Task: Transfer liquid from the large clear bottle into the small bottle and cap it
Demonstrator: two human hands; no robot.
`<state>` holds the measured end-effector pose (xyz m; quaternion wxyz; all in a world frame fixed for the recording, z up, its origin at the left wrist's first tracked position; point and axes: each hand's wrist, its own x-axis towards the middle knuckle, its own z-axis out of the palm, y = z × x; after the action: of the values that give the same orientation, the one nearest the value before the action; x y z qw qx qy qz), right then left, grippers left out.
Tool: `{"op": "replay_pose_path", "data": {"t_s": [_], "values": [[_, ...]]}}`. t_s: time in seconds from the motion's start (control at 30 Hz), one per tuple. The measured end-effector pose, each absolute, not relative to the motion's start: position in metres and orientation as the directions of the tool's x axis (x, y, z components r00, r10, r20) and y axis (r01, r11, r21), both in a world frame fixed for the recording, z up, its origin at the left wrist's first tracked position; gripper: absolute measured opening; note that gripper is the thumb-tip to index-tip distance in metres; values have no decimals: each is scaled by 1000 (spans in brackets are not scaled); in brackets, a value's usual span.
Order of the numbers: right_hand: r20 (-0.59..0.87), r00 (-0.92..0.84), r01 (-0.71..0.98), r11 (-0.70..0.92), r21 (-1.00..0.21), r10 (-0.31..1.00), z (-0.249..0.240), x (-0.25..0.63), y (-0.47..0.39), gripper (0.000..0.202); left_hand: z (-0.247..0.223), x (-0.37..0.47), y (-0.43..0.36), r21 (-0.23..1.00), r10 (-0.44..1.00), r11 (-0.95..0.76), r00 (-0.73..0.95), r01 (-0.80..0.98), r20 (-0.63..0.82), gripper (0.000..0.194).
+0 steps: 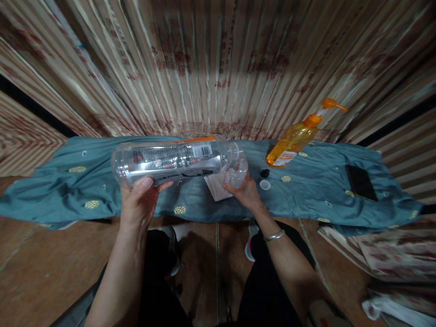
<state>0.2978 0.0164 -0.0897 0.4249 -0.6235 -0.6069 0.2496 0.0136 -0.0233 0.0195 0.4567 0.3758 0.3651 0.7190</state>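
Bottle (pixel 166 161): sideways, mouth toward right hand (pixel 245 190)
Left hand (pixel 138 204): holding bottle
Right hand: holding small clear container (pixel 237 172) beside mouth

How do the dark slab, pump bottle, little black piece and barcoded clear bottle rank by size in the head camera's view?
Largest to smallest:
barcoded clear bottle
pump bottle
dark slab
black piece

A flat black rectangular object (pixel 361 182) and an orange pump bottle (pixel 292 144) are on the teal patterned cloth (pixel 313 195), with pleated beige curtains (pixel 204 77) bearing reddish prints behind and brown floor tiles (pixel 37 259) below.
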Motion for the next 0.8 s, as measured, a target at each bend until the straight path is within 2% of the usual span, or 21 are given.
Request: {"op": "replay_pose_path", "data": {"t_s": [0.33, 0.6, 0.8], "values": [[222, 151, 542, 107, -834, 963, -90, 293, 16, 71, 18, 9, -25, 866, 935, -295, -308, -405, 175, 77], [231, 138, 510, 131, -850, 963, -91, 294, 12, 67, 12, 3, -24, 876, 943, -268, -295, -401, 153, 70], [214, 145, 497, 116, -860, 966, -88, 295, 9, 63, 16, 6, -23, 885, 951, -242, -277, -397, 136, 80]]}}
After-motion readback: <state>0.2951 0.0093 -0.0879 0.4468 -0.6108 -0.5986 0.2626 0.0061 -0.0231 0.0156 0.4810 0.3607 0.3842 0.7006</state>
